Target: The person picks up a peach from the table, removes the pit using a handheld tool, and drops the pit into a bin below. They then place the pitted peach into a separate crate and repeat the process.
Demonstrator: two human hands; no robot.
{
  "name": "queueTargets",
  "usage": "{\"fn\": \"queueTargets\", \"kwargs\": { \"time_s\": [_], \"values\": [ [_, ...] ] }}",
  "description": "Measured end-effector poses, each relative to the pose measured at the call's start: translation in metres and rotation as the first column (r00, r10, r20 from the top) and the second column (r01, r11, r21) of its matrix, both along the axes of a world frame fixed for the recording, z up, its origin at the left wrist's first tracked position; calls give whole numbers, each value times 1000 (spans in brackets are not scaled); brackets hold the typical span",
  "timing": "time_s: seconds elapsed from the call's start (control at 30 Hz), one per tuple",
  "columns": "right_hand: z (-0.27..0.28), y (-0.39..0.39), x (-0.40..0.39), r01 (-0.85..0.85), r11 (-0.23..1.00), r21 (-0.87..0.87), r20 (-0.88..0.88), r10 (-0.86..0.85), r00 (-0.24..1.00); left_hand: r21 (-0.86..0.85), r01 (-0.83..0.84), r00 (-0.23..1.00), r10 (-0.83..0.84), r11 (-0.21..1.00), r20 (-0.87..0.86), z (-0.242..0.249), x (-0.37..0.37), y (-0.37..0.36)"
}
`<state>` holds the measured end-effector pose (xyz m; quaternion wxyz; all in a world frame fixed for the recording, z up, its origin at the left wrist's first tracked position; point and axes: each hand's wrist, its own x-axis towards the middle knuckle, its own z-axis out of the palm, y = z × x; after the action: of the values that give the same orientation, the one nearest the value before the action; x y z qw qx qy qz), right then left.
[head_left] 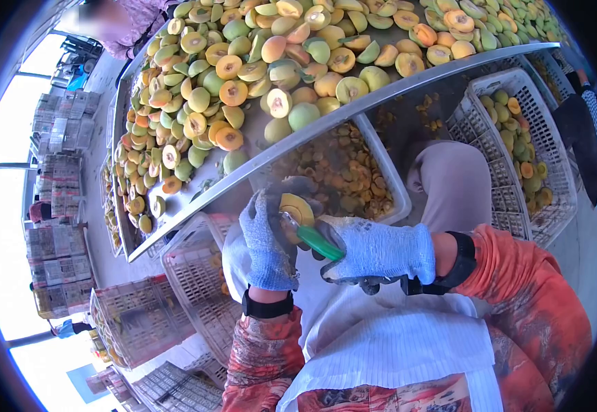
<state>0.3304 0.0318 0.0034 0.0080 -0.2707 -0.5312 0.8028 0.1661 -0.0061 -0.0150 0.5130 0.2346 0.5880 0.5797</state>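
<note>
A long metal sorting tray (pixel 353 110) heaped with halved apricots ran across the shed. Just below its rim, a yellow apricot (pixel 297 208) sat gripped in the gloved left hand (pixel 268 244). The right hand (pixel 379 252) clasped a green-handled knife (pixel 317 241), slanting up-left into the fruit.

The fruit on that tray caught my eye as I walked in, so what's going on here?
A person in blue work gloves is cutting fruit. The left hand holds a yellow fruit, and the right hand grips a green-handled knife set against it. Above the hands, a tilted metal tray is covered with halved fruit, many cut side up. Below it, a white crate holds what look like pits or scraps, and another crate to the right holds whole fruit.
</note>
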Motion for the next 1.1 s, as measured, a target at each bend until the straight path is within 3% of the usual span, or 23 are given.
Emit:
{"fn": "queueTargets", "kwargs": {
  "time_s": [0.03,0.07,0.1,0.13,0.2,0.23,0.3,0.33,0.4,0.47,0.53,0.57,0.67,0.73,0.8,0.87,0.97,1.03,1.1],
  "values": [
    [-2,0,0,-1,1000,0,0,1,1000,0,-1,1000,1,1000,0,-5,-4,-1],
    [-6,-2,0,-12,993,-117,-62,5,998,146,56,885,19,988,-465,-11,-8,0],
    [-8,-3,0,-30,972,-232,-123,2,992,244,173,571,105,954,-814,-15,-9,0],
    [-8,-4,1,-28,971,-236,-122,-1,992,241,175,571,101,955,-815,-18,-9,-2],
    [-8,-5,4,7,926,-378,-144,-67,987,215,150,787,15,965,-617,-8,0,1],
    [-11,-3,4,10,924,-383,-145,-70,987,209,152,787,10,966,-617,-3,1,2],
    [-19,2,5,5,918,-397,-102,-50,994,186,251,928,-182,950,-324,6,1,7],
    [-18,4,5,7,919,-395,-103,-52,993,187,253,928,-183,949,-325,3,0,10],
    [-17,6,7,28,981,-193,-75,-43,996,-38,169,967,-159,985,197,-4,0,13],
    [-10,6,8,32,966,-255,-98,-59,993,45,162,980,-166,986,106,-6,6,13],
    [-9,5,8,32,948,-316,-122,-74,990,102,49,968,-22,994,-251,-8,12,12],
    [-10,5,9,35,935,-352,-93,-72,993,112,99,904,-42,989,-425,-5,15,12],
    [-17,5,12,31,927,-375,-74,-63,995,85,1,926,31,996,-375,-19,18,13],
    [-26,2,13,23,929,-369,-76,-55,996,17,74,955,-66,997,-289,-12,11,18],
    [-32,2,13,-19,949,-315,-109,-16,994,-225,404,911,-413,887,5,-10,-6,27],
    [-27,6,15,-19,927,-376,-121,-28,992,-243,398,911,-412,885,-8,-8,-6,28],
    [-19,7,17,-26,859,-512,-160,-66,985,-159,331,920,-356,930,-164,-13,-10,28],
    [-20,5,17,-32,812,-583,-181,-92,979,-54,376,851,-368,925,-376,-13,-11,27],
    [-28,5,17,-28,756,-654,-211,-146,967,-30,458,844,-445,888,-299,-26,-22,32]
  ]
}}
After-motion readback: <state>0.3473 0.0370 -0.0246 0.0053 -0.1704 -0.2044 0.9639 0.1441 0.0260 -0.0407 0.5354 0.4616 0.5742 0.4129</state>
